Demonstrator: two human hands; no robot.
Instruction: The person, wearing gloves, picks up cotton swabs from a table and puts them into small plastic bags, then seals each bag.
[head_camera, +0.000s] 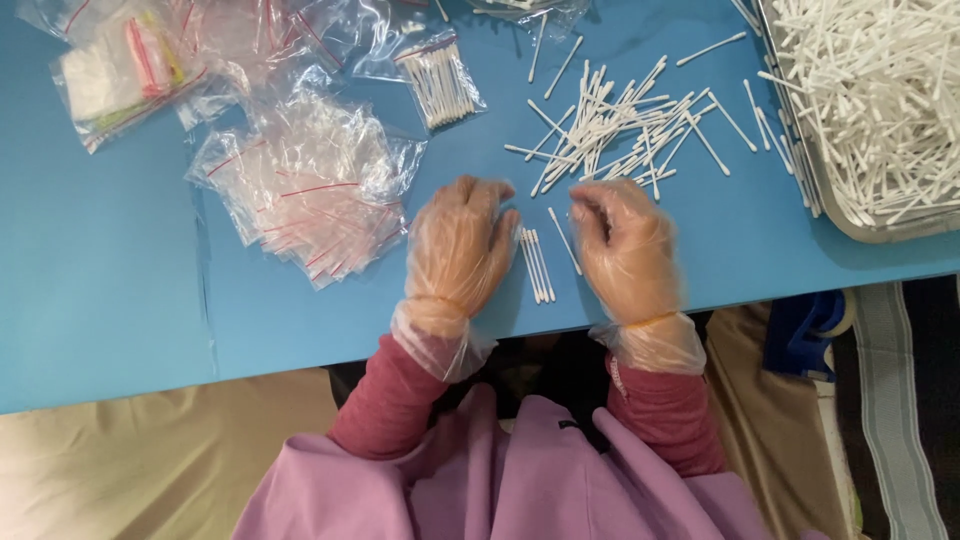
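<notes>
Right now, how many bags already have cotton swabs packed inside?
1 that I can see: a small clear bag of swabs lies on the blue table, above the pile of empty bags. Others may be hidden among the bags at top left.

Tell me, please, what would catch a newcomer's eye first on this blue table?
Probably the two gloved hands at the near edge, the left hand and right hand flanking a small aligned bundle of swabs. Beyond them lies a loose swab pile; a metal tray heaped with swabs sits far right, clear zip bags left.
</notes>
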